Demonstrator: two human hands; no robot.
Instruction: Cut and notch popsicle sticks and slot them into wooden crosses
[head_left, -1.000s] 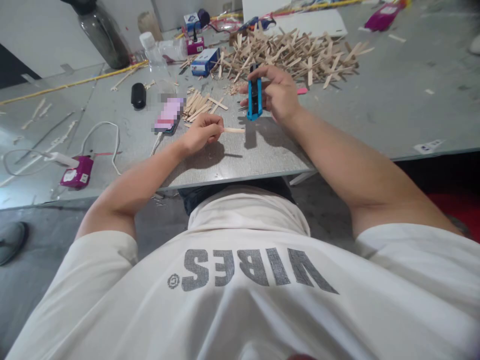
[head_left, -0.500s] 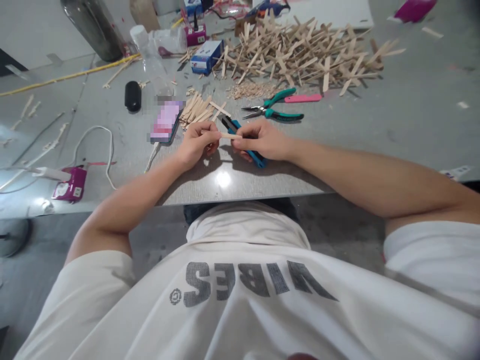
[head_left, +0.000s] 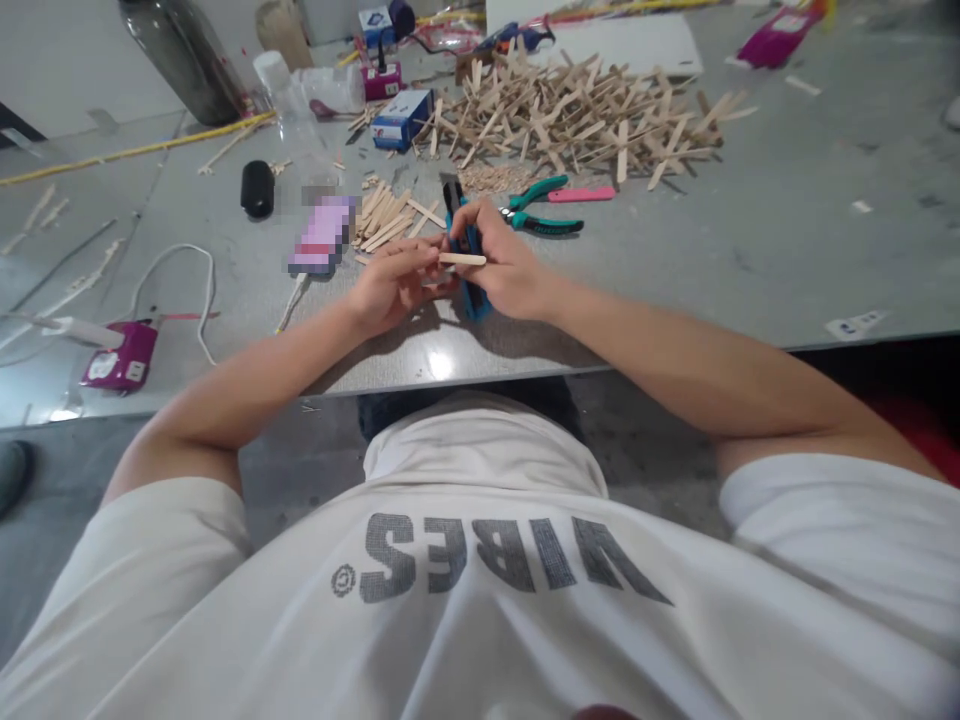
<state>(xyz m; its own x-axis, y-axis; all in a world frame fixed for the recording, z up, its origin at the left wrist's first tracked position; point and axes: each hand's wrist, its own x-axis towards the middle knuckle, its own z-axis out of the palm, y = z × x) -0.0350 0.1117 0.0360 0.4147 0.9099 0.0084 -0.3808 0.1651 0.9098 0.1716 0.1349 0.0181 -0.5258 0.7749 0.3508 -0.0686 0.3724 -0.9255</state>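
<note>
My left hand (head_left: 394, 280) pinches one end of a wooden craft stick (head_left: 463, 259) between thumb and fingertips. The stick's other end points right, to the base of my right thumb; whether it touches there I cannot tell. My right hand (head_left: 510, 262) is closed round a blue utility knife (head_left: 472, 290), whose dark head points away from me. Just beyond my left hand lies a small pile of craft sticks (head_left: 382, 218). Green-handled pliers (head_left: 551, 227), partly hidden by my right hand, rest beside a pink-handled tool (head_left: 589, 195).
A big heap of crossed sticks (head_left: 577, 120) covers the back, with wood chips (head_left: 495, 180) before it. Left of the hands are a phone (head_left: 322, 235) on a cable, a black case (head_left: 257, 188) and a purple charger (head_left: 120, 358). A blue-white box (head_left: 403, 120) stands behind.
The knife has turned more upright in my right hand, its head now pointing away. My right fingers have left the stick's right end and curl over the knife. The view has shifted slightly.
</note>
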